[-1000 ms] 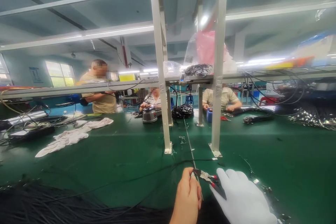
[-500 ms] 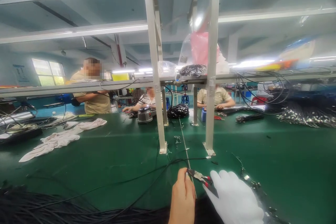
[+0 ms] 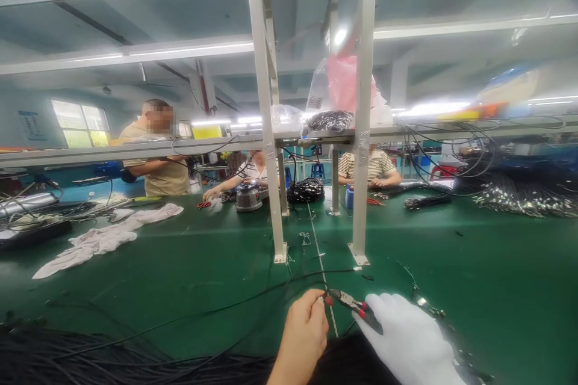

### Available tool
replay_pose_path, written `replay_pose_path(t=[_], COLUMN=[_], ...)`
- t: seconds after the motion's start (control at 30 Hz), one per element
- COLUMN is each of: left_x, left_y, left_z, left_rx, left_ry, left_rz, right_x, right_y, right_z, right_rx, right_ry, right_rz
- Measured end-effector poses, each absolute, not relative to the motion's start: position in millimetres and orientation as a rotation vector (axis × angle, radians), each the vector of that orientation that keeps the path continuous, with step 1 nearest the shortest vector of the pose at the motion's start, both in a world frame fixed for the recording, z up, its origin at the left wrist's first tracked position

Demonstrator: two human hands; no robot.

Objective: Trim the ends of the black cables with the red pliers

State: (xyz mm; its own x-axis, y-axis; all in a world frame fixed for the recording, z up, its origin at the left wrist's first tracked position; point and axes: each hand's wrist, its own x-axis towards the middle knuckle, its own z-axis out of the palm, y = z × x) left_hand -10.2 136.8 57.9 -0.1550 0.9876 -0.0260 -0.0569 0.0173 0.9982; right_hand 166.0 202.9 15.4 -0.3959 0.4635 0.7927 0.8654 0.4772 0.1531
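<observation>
The bare left hand (image 3: 301,329) pinches a black cable (image 3: 326,284); just right, the gloved right hand (image 3: 403,332) grasps red-handled pliers (image 3: 347,300). Far up-left of the grip, print on a wall poster (image 3: 31,125) is unreadably small.

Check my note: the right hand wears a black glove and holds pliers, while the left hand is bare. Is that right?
Not quite: the glove on the right hand is white, not black, as the head view shows. The rest stands: that hand holds the pliers, and the left hand is bare.
</observation>
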Motion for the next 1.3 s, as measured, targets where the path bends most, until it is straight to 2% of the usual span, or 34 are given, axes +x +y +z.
replay_pose_path(t=[0.37, 0.73, 0.8, 1.03, 1.3], left_x=[-28.3, -29.1, -27.4, -21.0, -17.2], left_y=[121.2, 114.1, 113.6, 113.0, 107.8], left_z=[81.4, 84.8, 83.2, 79.2, 87.6], left_rx=[1.152, 1.393, 1.475, 1.712, 1.84], left_ry=[1.234, 1.337, 1.336, 1.38, 1.452], left_rz=[1.018, 0.789, 0.782, 0.824, 0.833], right_x=[176.9, 185.5, 186.3, 187.5, 194.5], right_y=[206.5, 201.9, 201.7, 208.1, 227.2], right_z=[34.9, 61.1, 67.9, 107.2, 118.6], right_rx=[-0.746, -0.875, -1.01, -1.283, -1.177], right_ry=[-2.188, -2.527, -2.604, -2.755, -2.677], right_rz=[-0.719, -0.604, -0.367, 0.823, 1.633])
